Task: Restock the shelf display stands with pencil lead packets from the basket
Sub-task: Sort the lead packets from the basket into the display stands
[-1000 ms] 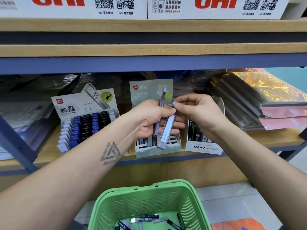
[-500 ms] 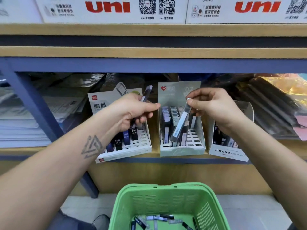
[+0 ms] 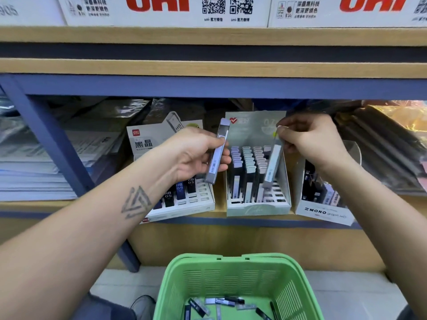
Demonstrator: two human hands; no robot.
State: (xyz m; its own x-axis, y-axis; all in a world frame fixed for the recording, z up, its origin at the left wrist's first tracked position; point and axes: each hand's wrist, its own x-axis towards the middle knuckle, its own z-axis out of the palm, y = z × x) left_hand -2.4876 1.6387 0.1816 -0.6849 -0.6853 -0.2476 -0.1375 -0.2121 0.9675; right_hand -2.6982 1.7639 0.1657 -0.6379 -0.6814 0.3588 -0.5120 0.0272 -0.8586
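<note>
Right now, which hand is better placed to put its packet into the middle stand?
The right hand: its packet already hangs over the middle stand. The left hand holds its packet beside it.

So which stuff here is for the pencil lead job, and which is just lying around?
For the job:
left hand and its packet
right hand and its packet
middle stand
green basket

Just lying around:
uni boxes
paper stacks
plastic-wrapped folders
</note>
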